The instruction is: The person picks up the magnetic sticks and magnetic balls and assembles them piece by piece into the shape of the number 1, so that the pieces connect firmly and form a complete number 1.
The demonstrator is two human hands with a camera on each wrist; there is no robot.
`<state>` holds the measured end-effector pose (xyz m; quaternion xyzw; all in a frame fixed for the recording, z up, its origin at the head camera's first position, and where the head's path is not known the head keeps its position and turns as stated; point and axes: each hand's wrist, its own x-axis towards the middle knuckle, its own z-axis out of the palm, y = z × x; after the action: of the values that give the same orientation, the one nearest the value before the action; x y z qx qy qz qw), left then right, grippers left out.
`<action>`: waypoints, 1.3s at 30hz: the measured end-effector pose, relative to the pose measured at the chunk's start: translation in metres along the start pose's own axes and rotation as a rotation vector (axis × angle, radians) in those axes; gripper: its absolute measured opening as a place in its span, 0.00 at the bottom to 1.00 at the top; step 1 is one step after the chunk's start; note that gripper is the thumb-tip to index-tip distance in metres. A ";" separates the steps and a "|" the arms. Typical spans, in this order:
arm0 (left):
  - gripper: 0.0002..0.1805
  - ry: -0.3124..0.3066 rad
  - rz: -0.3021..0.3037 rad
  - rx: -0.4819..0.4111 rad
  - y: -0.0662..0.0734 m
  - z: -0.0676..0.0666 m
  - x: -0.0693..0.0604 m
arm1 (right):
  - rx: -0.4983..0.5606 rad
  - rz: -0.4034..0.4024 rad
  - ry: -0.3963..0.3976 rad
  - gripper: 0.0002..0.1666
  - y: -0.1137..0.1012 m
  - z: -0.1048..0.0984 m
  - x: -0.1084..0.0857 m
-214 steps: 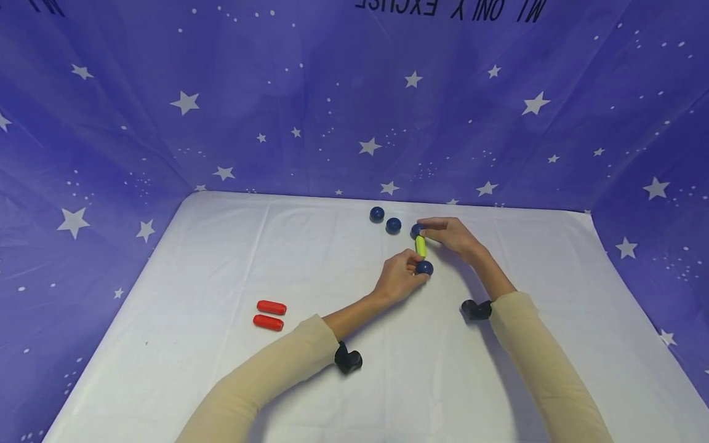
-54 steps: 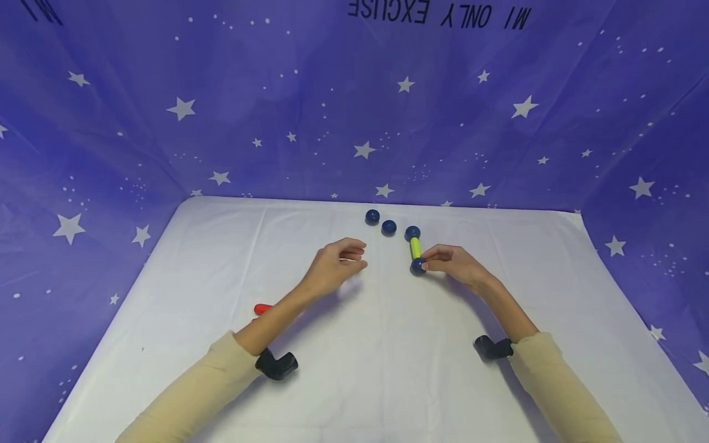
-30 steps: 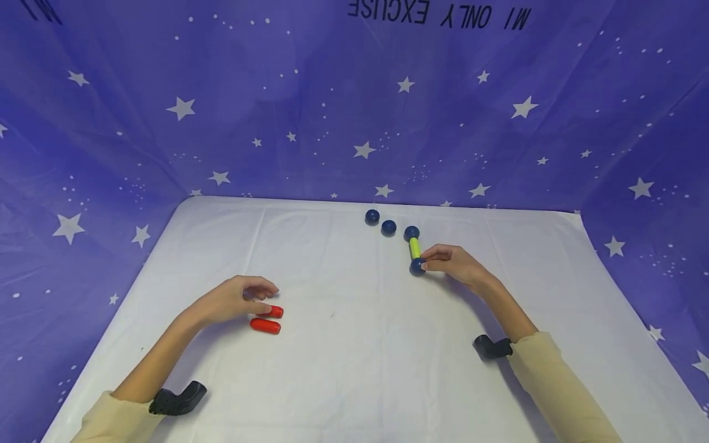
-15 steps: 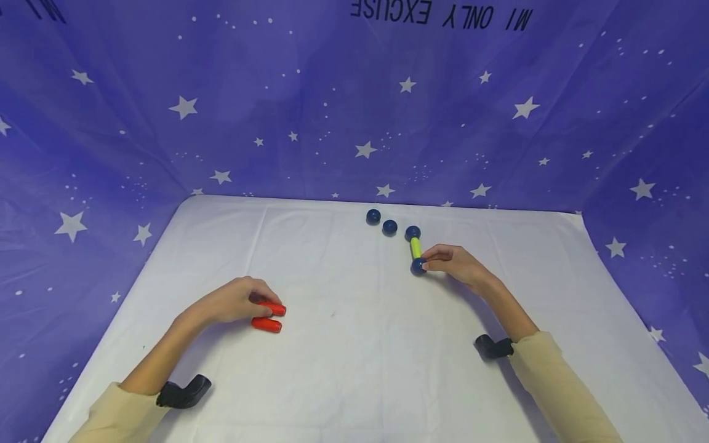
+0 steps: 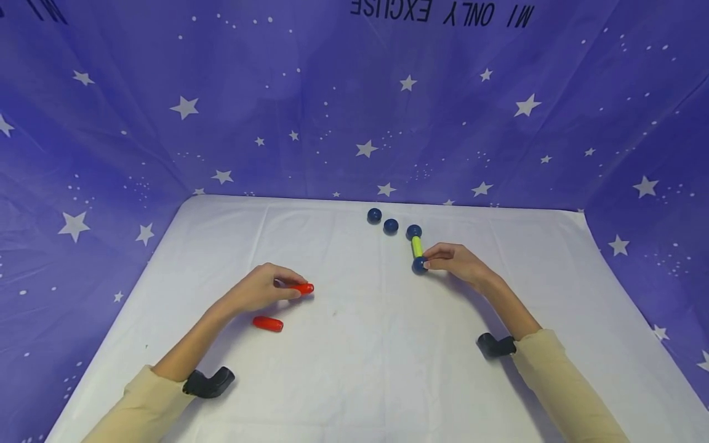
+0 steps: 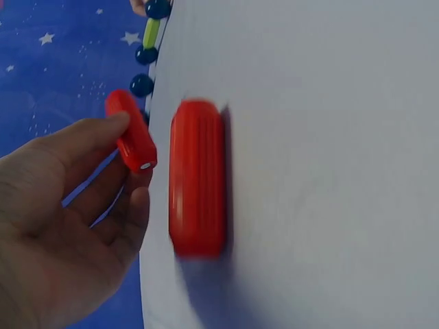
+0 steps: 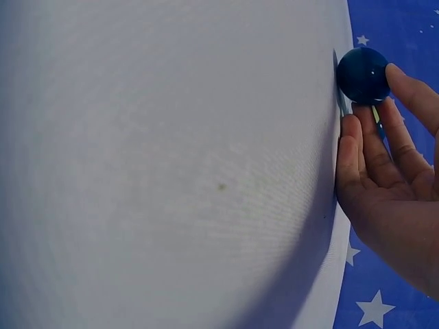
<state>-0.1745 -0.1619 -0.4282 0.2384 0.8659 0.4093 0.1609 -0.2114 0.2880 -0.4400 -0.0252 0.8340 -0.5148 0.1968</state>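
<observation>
My left hand (image 5: 263, 289) pinches a red rod (image 6: 132, 133) between thumb and fingers, lifted off the table. Below it a second red rod (image 5: 268, 323) lies on the cloth, large and near in the left wrist view. At the right, my right hand (image 5: 458, 264) pinches a dark blue ball (image 5: 419, 265) with thumb and fingertips; the right wrist view shows the same ball (image 7: 363, 75) up close. A yellow-green rod (image 5: 417, 247) joins that ball to another blue ball (image 5: 413, 232) behind it, all on the table.
Two loose blue balls, one ball (image 5: 374, 215) farther back and one ball (image 5: 390, 226) nearer, sit left of the joined piece. A white cloth covers the table (image 5: 343, 369). A purple star-printed curtain (image 5: 310, 98) encloses its back and sides.
My left hand let go of the near ball, went to the red rods, picked one up and carries it right and away. My right hand moved from the far ball to the near one.
</observation>
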 end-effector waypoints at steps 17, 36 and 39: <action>0.16 0.121 -0.114 -0.285 0.041 0.050 0.054 | 0.002 0.005 -0.002 0.25 -0.002 0.001 -0.001; 0.10 0.068 -0.112 -0.409 0.082 0.118 0.103 | -0.006 0.044 0.012 0.26 0.000 0.001 0.000; 0.10 0.069 -0.137 -0.437 0.087 0.128 0.110 | -0.010 0.045 0.007 0.26 -0.001 0.002 0.000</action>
<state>-0.1811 0.0267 -0.4478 0.1244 0.7759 0.5830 0.2065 -0.2109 0.2862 -0.4400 -0.0055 0.8378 -0.5060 0.2051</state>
